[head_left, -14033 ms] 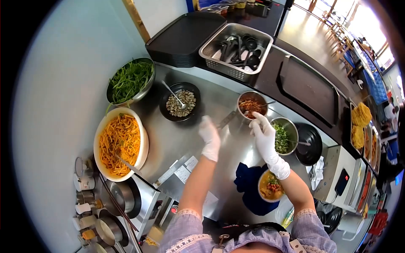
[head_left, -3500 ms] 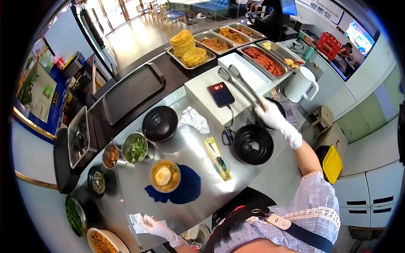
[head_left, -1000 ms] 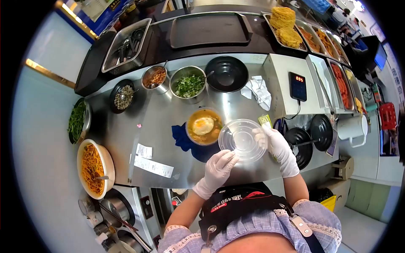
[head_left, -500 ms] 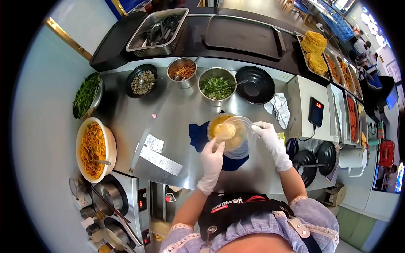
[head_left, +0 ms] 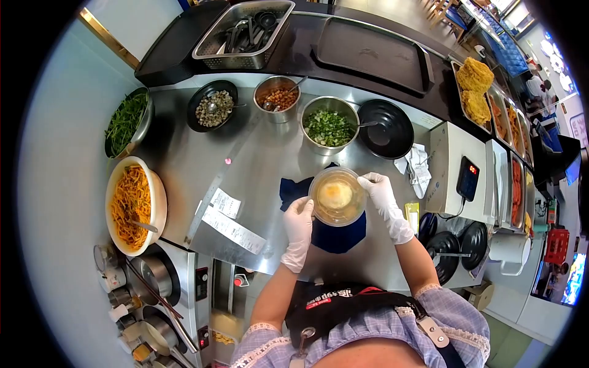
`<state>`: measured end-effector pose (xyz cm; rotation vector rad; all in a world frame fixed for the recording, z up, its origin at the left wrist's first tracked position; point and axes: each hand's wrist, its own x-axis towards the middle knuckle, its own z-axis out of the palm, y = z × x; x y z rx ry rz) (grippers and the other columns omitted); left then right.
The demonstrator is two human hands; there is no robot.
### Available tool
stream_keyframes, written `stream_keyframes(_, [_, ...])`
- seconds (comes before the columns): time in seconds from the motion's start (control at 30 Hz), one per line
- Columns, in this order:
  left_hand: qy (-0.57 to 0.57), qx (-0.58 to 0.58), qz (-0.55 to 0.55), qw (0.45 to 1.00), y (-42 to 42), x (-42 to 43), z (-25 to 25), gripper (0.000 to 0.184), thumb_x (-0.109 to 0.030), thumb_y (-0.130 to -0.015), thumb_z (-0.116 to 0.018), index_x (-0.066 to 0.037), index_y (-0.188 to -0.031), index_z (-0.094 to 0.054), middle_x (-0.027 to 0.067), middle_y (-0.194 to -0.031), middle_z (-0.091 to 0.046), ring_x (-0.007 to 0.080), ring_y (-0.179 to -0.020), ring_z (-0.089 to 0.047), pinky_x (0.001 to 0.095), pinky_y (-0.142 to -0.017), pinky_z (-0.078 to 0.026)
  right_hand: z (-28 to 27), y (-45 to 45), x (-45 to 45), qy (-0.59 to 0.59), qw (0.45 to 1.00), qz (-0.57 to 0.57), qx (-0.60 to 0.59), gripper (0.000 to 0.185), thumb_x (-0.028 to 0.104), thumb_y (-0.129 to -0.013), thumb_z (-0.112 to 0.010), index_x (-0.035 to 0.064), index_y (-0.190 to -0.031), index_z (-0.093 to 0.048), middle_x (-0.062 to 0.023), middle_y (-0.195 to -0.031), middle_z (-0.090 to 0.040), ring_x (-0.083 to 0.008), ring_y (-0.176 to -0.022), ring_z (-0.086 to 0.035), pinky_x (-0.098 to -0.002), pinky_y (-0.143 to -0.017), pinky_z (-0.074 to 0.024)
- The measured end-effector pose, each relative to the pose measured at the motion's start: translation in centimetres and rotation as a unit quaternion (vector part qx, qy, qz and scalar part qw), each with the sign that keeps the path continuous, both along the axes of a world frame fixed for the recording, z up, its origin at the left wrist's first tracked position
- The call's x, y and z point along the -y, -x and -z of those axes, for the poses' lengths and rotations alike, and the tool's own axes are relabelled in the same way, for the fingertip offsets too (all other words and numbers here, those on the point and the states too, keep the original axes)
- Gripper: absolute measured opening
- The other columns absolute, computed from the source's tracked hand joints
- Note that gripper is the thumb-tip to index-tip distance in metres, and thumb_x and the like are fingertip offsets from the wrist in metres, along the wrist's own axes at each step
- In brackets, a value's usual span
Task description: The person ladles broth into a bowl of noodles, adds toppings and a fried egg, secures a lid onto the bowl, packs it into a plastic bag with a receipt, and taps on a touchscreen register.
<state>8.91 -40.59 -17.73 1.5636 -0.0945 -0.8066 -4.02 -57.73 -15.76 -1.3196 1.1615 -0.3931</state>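
A clear round lid (head_left: 338,211) lies over the bowl of soup (head_left: 335,195), and a fried egg shows through it. My left hand (head_left: 298,228), in a white glove, has its fingers closed on the lid's left edge. At the right edge, my gloved right hand (head_left: 381,196) pinches the rim between thumb and fingers. Under the bowl is a dark blue cloth (head_left: 338,236). Whether the lid is fully seated cannot be made out.
Behind the bowl stand a pot of chopped greens (head_left: 330,127), a pot of diced topping (head_left: 277,97) and a black bowl (head_left: 385,129). Receipts (head_left: 233,230) lie left. A white tub of orange shreds (head_left: 161,211) is at far left; a white box (head_left: 451,165) stands right.
The lid has moved left from beside the bowl to over it. Both hands now hold its opposite edges. The tongs seen earlier in my right hand are gone from it.
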Motion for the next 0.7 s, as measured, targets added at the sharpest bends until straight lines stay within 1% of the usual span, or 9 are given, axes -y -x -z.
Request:
stream_keyframes(0.13, [0.003,-0.058,0.014,0.998,-0.5,0.1,1.3,0.016,-0.013,-0.089,-0.061,0.001,-0.097,-0.062,0.0023,-0.075,-0.061,0.0093,-0.063,-0.057,0.0225,-0.058,-0.047,1.4,0.1,0.4,0.020,1.000,-0.023,-0.006,0.016,0.016,-0.086,-0.063,0.0001,-0.085,-0.064,0.0018,-0.070,-0.058,-0.0050,-0.058,-0.045,-0.0210,-0.053,-0.0371])
stream_keyframes(0.2, [-0.014,-0.056,0.072,0.996,-1.0,0.2,1.6,0.017,-0.014,-0.090,-0.058,0.001,-0.097,-0.060,0.0039,-0.077,-0.061,0.0116,-0.065,-0.058,0.0244,-0.060,-0.049,1.9,0.3,0.5,0.040,0.999,-0.028,-0.002,0.016,0.016,-0.086,-0.063,-0.0001,-0.086,-0.063,0.0017,-0.070,-0.058,-0.0052,-0.058,-0.045,-0.0211,-0.053,-0.0374])
stream_keyframes(0.23, [-0.014,-0.055,0.075,0.996,-1.5,0.0,1.3,0.017,-0.014,-0.090,-0.058,0.001,-0.097,-0.060,0.0039,-0.077,-0.061,0.0116,-0.065,-0.058,0.0244,-0.060,-0.049,1.8,0.2,0.5,0.031,0.999,-0.032,-0.011,0.015,0.013,-0.086,-0.062,-0.0012,-0.086,-0.063,0.0006,-0.072,-0.059,-0.0067,-0.062,-0.048,-0.0219,-0.058,-0.0401])
stream_keyframes(0.3, [-0.029,-0.160,0.116,0.980,-2.9,0.1,0.5,0.021,-0.017,-0.090,-0.057,0.001,-0.101,-0.060,0.0055,-0.081,-0.062,0.0130,-0.069,-0.059,0.0260,-0.065,-0.049,1.1,0.0,0.9,0.026,0.999,-0.033,-0.017,0.014,0.011,-0.086,-0.061,-0.0024,-0.086,-0.063,-0.0004,-0.073,-0.060,-0.0083,-0.067,-0.051,-0.0226,-0.063,-0.0428])
stream_keyframes(0.33, [-0.057,-0.140,0.128,0.980,-3.5,0.5,0.1,0.024,-0.018,-0.089,-0.056,0.001,-0.104,-0.059,0.0061,-0.085,-0.063,0.0140,-0.072,-0.060,0.0263,-0.068,-0.049,0.3,-0.1,1.2,0.002,0.999,-0.048,-0.014,0.014,0.011,-0.085,-0.061,-0.0024,-0.087,-0.064,-0.0011,-0.073,-0.060,-0.0086,-0.068,-0.052,-0.0226,-0.064,-0.0432])
stream_keyframes(0.43, [-0.022,-0.080,0.140,0.987,-4.9,3.4,-0.6,0.035,-0.027,-0.089,-0.062,0.004,-0.105,-0.061,0.0085,-0.095,-0.065,0.0139,-0.078,-0.061,0.0282,-0.070,-0.050,-0.2,-0.4,2.5,-0.054,0.995,-0.086,0.013,0.014,0.011,-0.084,-0.062,-0.0025,-0.089,-0.064,-0.0021,-0.075,-0.062,-0.0091,-0.069,-0.053,-0.0225,-0.066,-0.0438])
stream_keyframes(0.47, [-0.010,-0.052,0.162,0.985,-5.6,4.6,1.0,0.037,-0.029,-0.088,-0.064,0.005,-0.103,-0.063,0.0078,-0.092,-0.065,0.0122,-0.078,-0.060,0.0263,-0.069,-0.049,-0.2,-0.6,2.9,-0.085,0.990,-0.109,0.040,0.015,0.011,-0.083,-0.062,-0.0026,-0.090,-0.065,-0.0025,-0.077,-0.062,-0.0092,-0.070,-0.054,-0.0225,-0.067,-0.0442])
stream_keyframes(0.6, [0.002,-0.027,0.256,0.966,-7.3,7.7,1.2,0.032,-0.024,-0.085,-0.067,0.006,-0.095,-0.066,0.0077,-0.083,-0.066,0.0136,-0.074,-0.058,0.0266,-0.067,-0.047,-0.4,-1.4,3.7,-0.084,0.986,-0.141,0.027,0.014,0.010,-0.082,-0.063,-0.0024,-0.089,-0.066,-0.0029,-0.078,-0.063,-0.0093,-0.070,-0.054,-0.0228,-0.067,-0.0443])
stream_keyframes(0.7, [-0.030,-0.036,0.313,0.949,-8.2,8.6,2.0,0.030,-0.022,-0.084,-0.067,0.006,-0.095,-0.066,0.0085,-0.084,-0.066,0.0142,-0.074,-0.059,0.0271,-0.067,-0.047,0.2,-1.5,3.9,-0.063,0.987,-0.148,0.004,0.018,0.017,-0.084,-0.063,0.0003,-0.090,-0.067,-0.0007,-0.074,-0.062,-0.0076,-0.063,-0.053,-0.0207,-0.058,-0.0408])
